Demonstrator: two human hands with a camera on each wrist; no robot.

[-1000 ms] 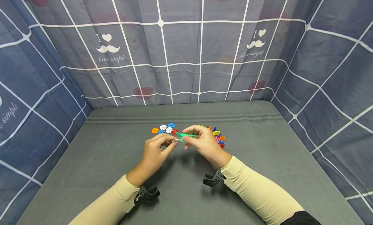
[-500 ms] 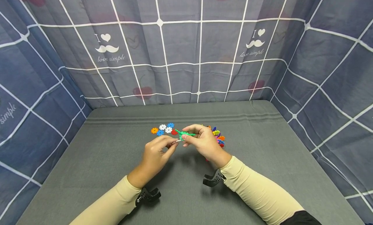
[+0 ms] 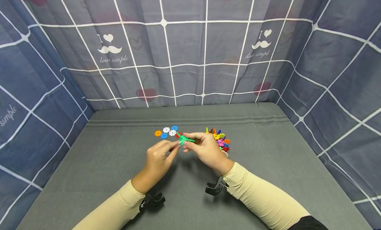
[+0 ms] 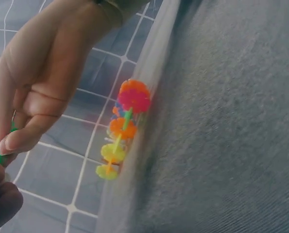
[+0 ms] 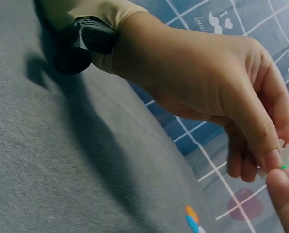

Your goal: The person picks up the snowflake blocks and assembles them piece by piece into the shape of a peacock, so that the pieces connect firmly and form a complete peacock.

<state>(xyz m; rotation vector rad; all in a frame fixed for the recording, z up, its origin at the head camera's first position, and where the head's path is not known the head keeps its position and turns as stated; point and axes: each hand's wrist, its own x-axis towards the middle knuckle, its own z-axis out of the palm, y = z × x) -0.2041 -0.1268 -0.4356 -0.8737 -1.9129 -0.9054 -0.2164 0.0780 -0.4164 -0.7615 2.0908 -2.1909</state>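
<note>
Over the middle of the table, my right hand (image 3: pixel 208 152) pinches green snowflake discs (image 3: pixel 183 141) that look joined together. Thumb and fingertips of my left hand (image 3: pixel 159 160) pinch a white snowflake disc (image 5: pixel 287 156), mostly hidden in the head view. White and green meet at the fingertips; whether they interlock I cannot tell. In the left wrist view the right hand (image 4: pixel 42 82) fills the upper left, and part of the left hand (image 4: pixel 3 201) shows below. In the right wrist view the left hand (image 5: pixel 217 77) appears with the right thumb (image 5: pixel 284 194) close by.
Behind the hands lie several loose discs, including an orange disc (image 3: pixel 158 133), a blue disc (image 3: pixel 164 135) and a partly hidden red disc (image 3: pixel 178 134). A cluster of joined coloured discs (image 3: pixel 220 143) stands beside the right hand. Patterned curtains (image 3: pixel 184 58) surround the grey table (image 3: pixel 119 150).
The right hand has moved slightly left with the green discs, bringing them against the left fingertips. More of the coloured cluster shows behind it. The left hand has hardly moved.
</note>
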